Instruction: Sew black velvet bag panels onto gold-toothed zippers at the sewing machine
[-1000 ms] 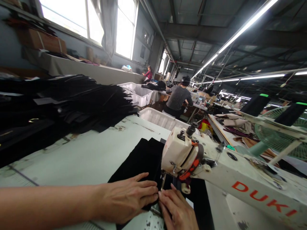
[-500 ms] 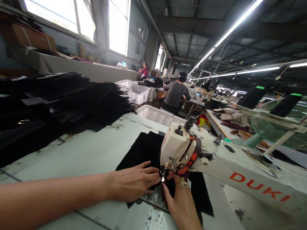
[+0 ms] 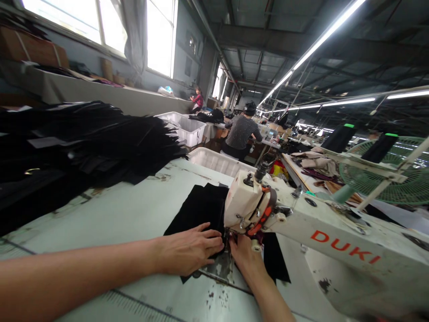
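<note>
A black fabric piece (image 3: pixel 201 205) lies on the pale sewing table, running under the head of a white sewing machine (image 3: pixel 243 201) marked DUKI. My left hand (image 3: pixel 192 250) rests flat on the fabric left of the needle, fingers stretched out toward the presser foot (image 3: pixel 227 239). Just right of the needle, my right hand (image 3: pixel 247 257) has its fingers drawn together at the fabric's edge; the machine head partly hides them. Another black flap (image 3: pixel 275 259) of fabric shows beyond my right wrist. The metal needle plate (image 3: pixel 219 270) lies bare in front of the foot.
A large pile of black fabric pieces (image 3: pixel 83 143) covers the table's left side. White plastic bins (image 3: pixel 217 162) stand past the far edge. Black thread cones (image 3: pixel 338 137) and a green fan (image 3: pixel 385 174) are at the right. A co-worker (image 3: pixel 241 132) sits ahead, back turned.
The black fabric has moved away from me under the foot, baring more of the needle plate. My right hand has moved forward with its fingers closer together. My left hand stays flat.
</note>
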Tool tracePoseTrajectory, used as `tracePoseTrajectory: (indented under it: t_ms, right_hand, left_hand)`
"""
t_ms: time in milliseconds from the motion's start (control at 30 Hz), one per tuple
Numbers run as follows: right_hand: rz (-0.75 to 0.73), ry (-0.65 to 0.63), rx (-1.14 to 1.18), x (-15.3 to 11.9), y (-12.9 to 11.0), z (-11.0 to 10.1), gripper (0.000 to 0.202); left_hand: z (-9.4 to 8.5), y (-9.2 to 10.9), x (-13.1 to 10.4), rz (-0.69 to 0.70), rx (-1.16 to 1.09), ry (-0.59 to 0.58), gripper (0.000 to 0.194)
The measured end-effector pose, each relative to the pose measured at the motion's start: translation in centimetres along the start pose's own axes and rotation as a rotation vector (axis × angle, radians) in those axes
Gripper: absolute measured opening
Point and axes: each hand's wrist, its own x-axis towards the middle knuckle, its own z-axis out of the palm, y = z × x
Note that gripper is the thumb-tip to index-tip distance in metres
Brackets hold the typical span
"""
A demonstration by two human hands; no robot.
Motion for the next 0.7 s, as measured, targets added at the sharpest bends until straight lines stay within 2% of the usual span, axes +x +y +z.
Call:
tracePoseTrajectory:
  t_ms: [167,300,433,600,700]
  right_hand:
    - [-0.097,-0.026,-0.008,-0.7,1.1,-3.1,0.03]
    - [-0.284,-0.059,-0.012,-1.4,0.6,-4.9,0.028]
    - [-0.359,-0.101,0.016,-1.5,0.1,-4.6,0.045]
    - [-0.389,-0.083,0.022,-1.3,0.1,-4.2,0.035]
    - [-0.393,-0.066,0.0,-1.2,0.2,-4.1,0.036]
  left_hand:
    - [0.3,0.1,-0.2,-0.018,0.036,0.027,0.036]
    - [0.2,0.1,-0.1,-0.017,0.029,0.015,0.039]
    - [0.4,0.0,-0.2,-0.02,0.012,0.012,0.036]
    - [0.7,-0.2,-0.4,-0.003,-0.002,0.021,0.034]
    - [0.6,-0.3,-0.3,0.004,-0.02,0.049,0.034]
